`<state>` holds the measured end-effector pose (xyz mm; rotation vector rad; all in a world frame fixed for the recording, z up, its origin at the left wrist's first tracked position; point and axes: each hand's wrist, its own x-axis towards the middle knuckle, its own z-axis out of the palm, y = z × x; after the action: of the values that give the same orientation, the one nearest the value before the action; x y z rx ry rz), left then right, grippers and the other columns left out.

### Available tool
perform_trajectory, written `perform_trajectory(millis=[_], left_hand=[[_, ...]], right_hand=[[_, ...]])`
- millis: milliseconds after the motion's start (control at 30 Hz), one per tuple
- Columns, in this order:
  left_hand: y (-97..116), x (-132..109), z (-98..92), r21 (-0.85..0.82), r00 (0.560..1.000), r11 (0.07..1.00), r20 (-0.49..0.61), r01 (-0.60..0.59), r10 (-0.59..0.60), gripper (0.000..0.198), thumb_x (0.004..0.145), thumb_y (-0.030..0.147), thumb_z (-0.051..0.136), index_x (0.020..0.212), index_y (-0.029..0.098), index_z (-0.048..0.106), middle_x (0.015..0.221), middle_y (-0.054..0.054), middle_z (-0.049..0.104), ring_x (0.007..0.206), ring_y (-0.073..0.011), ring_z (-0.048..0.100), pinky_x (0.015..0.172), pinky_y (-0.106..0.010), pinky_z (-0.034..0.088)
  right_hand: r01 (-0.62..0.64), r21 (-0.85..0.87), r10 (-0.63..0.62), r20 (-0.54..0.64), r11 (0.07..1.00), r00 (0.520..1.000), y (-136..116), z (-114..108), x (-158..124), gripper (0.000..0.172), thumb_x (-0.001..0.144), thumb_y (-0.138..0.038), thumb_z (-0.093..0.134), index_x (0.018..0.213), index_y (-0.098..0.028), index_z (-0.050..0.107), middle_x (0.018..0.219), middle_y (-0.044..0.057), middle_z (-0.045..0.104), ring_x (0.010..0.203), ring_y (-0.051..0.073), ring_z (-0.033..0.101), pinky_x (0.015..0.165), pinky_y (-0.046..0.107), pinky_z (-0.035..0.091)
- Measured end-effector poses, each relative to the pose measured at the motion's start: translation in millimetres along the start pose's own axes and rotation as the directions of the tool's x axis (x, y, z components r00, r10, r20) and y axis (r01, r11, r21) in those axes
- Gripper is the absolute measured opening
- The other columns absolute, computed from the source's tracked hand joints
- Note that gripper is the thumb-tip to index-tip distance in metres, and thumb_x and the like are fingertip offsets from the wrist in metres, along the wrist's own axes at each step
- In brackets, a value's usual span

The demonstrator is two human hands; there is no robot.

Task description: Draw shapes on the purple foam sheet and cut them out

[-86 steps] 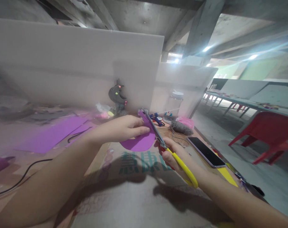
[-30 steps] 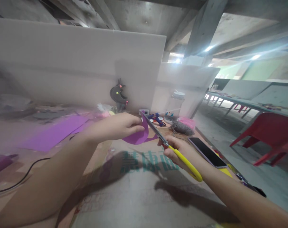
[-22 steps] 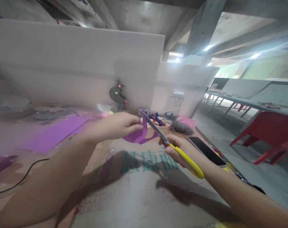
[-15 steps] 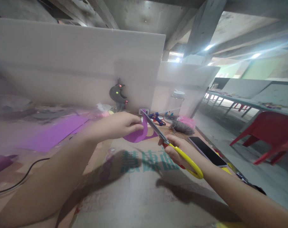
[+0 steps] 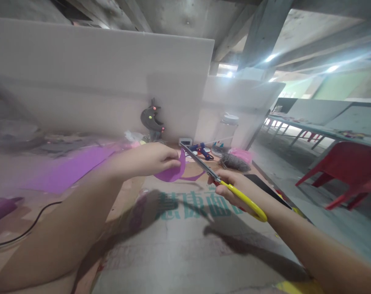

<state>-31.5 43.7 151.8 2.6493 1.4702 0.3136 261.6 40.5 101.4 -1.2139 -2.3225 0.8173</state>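
Observation:
Between the thumb and fingers of my left hand (image 5: pixel 164 160) is a curved purple sheet piece (image 5: pixel 170 174), its rounded edge hanging below. The fingers of my right hand (image 5: pixel 234 183) are wrapped round the yellow handles of a pair of scissors (image 5: pixel 200 162). Their long metal blades point up and left, nearly together, with the tips just beside the purple piece. Below the blades a thin purple strip (image 5: pixel 193 177) curves off to the right; whether it still joins the piece I cannot tell.
Cardboard (image 5: pixel 173 245) with green lettering covers the table. Purple sheets (image 5: pixel 72 169) lie left, near a black cord (image 5: pixel 35 222). Behind are a clear jar (image 5: pixel 225 132), grey yarn (image 5: pixel 234 162), a blue glue gun (image 5: pixel 203 151) and a dark crescent (image 5: pixel 151 118). A phone (image 5: pixel 267 190) lies right.
My left hand and the purple piece have shifted slightly left, away from the blades. The scissors have moved a little right, and the blades no longer overlap the piece as much.

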Motion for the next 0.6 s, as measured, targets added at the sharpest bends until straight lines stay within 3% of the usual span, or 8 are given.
perform_trajectory(millis=[67, 167, 300, 467, 600], left_hand=[[-3.3, 4.4, 2.8, -0.054, 0.999, 0.998, 0.042, -0.018, 0.02, 0.031, 0.097, 0.042, 0.048, 0.088, 0.021, 0.069, 0.086, -0.002, 0.071, 0.072, -0.0169, 0.061, 0.061, -0.028, 0.036], [-14.7, 17.8, 14.2, -0.22, 0.993, 0.975, 0.113, 0.004, 0.021, 0.027, 0.091, 0.044, 0.055, 0.082, 0.021, 0.066, 0.084, -0.001, 0.066, 0.072, -0.0158, 0.058, 0.061, -0.027, 0.037], [-41.6, 42.3, 47.4, -0.381, 0.971, 0.901, 0.192, 0.209, -0.144, 0.033, 0.083, 0.052, 0.065, 0.076, 0.02, 0.066, 0.074, -0.002, 0.065, 0.066, -0.0161, 0.058, 0.057, -0.026, 0.039], [-74.4, 59.3, 92.3, -0.373, 0.925, 0.85, 0.228, 0.371, -0.304, 0.045, 0.079, 0.063, 0.067, 0.074, 0.019, 0.066, 0.073, -0.006, 0.071, 0.064, -0.0181, 0.065, 0.06, -0.027, 0.047], [-90.1, 56.1, 91.6, -0.227, 0.882, 0.852, 0.119, 0.471, -0.456, 0.041, 0.08, 0.058, 0.069, 0.067, 0.019, 0.066, 0.068, -0.009, 0.071, 0.071, -0.0244, 0.069, 0.066, -0.03, 0.048]], right_hand=[[0.019, -0.058, -0.021, -0.035, 0.998, 0.999, 6.9, -0.6, 4.7, 0.045, 0.092, -0.063, 0.057, 0.103, -0.02, 0.067, 0.072, 0.0, 0.059, 0.065, 0.017, 0.055, 0.06, 0.027, 0.04], [0.008, -0.2, -0.045, -0.183, 0.98, 0.982, 27.3, -1.7, 17.2, 0.041, 0.093, -0.057, 0.058, 0.108, -0.02, 0.067, 0.088, 0.004, 0.07, 0.078, 0.021, 0.063, 0.068, 0.029, 0.044], [-0.157, -0.403, 0.017, -0.33, 0.902, 0.944, 67.6, -2.6, 36.0, 0.045, 0.095, -0.053, 0.061, 0.125, -0.021, 0.065, 0.099, 0.009, 0.076, 0.088, 0.027, 0.069, 0.072, 0.031, 0.044], [-0.234, -0.549, 0.076, -0.295, 0.803, 0.953, 109.6, 7.6, 47.5, 0.042, 0.097, -0.056, 0.059, 0.115, -0.019, 0.067, 0.1, 0.012, 0.077, 0.09, 0.029, 0.072, 0.067, 0.03, 0.041], [-0.192, -0.667, 0.01, -0.267, 0.719, 0.964, 116.2, 18.6, 46.1, 0.044, 0.099, -0.055, 0.058, 0.12, -0.017, 0.064, 0.109, 0.016, 0.076, 0.096, 0.03, 0.071, 0.071, 0.031, 0.042]])
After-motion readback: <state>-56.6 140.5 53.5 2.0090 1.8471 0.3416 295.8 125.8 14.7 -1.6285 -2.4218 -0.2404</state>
